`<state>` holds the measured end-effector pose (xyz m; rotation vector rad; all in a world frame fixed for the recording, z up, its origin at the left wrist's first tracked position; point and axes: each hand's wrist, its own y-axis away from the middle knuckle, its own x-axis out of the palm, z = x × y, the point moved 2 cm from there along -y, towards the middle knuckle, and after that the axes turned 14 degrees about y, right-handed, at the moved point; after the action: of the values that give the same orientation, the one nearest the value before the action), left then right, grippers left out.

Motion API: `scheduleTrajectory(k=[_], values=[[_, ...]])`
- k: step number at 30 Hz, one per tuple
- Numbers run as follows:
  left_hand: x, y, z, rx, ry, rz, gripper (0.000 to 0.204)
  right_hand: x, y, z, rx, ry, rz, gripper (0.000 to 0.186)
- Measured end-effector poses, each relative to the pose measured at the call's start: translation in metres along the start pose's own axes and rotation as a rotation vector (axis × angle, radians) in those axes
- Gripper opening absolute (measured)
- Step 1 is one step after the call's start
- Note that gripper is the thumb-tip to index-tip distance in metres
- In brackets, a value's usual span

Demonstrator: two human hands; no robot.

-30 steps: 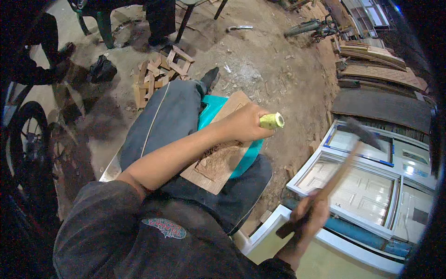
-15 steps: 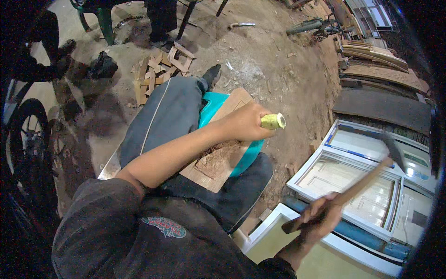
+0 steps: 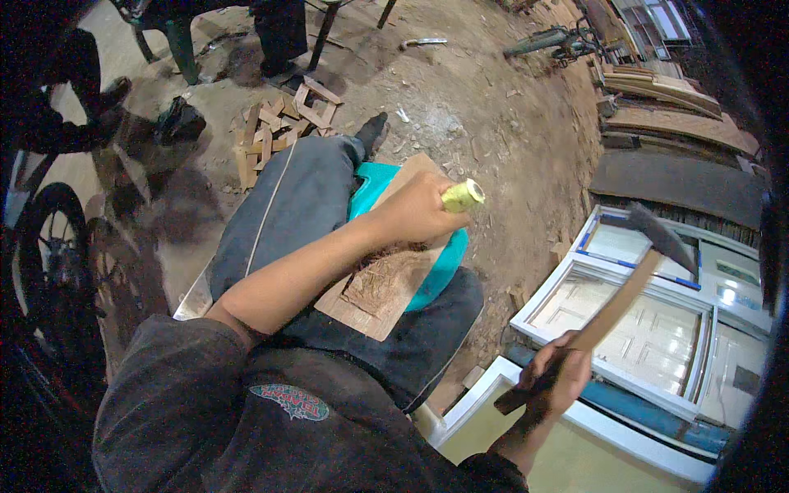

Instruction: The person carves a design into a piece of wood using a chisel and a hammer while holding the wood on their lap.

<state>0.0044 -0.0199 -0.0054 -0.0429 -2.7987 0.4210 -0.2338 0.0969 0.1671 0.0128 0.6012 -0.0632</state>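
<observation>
My left hand (image 3: 417,209) is closed round a chisel (image 3: 462,195) with a yellow-green handle, whose butt sticks out past my fist; its blade is hidden beneath the hand. Under that hand a wooden board (image 3: 374,320) rests across a turquoise seat-like piece (image 3: 444,267) between my legs. A recess is cut into the board, rough and full of shavings. Off to the right, my right hand (image 3: 560,374) grips a hammer (image 3: 620,304) by its wooden handle. The dark hammer head is raised away from the chisel, pointing up and right.
White-framed door or window panels (image 3: 625,329) lie at the right, below stacked boards (image 3: 674,123). Wood offcuts (image 3: 275,123) are heaped beyond my left leg. A motorcycle wheel (image 3: 53,238) stands at far left. Chair legs (image 3: 181,49) and a person's dark-clad leg (image 3: 275,41) are at the top.
The hammer head has swung up and to the left, while my right hand stays almost in place. My left hand and the chisel handle have shifted slightly left.
</observation>
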Motion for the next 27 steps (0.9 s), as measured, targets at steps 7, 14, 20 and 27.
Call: scheduleTrajectory(k=[7,14,20,27], values=[[-0.028,-0.008,-0.02,-0.032,0.413,-0.224,0.016,0.031,0.024,-0.052,0.097,-0.32,-0.002,0.04],[-0.028,0.002,-0.025,0.012,0.383,-0.282,0.015,0.083,0.06,-0.078,0.527,-0.119,0.219,0.031],[-0.015,0.01,-0.016,-0.028,0.239,-0.192,0.019,0.09,0.062,-0.099,0.636,-0.045,0.246,0.019],[-0.005,0.007,-0.022,-0.015,0.258,-0.281,0.012,0.081,0.05,-0.135,0.358,0.484,0.316,0.035]])
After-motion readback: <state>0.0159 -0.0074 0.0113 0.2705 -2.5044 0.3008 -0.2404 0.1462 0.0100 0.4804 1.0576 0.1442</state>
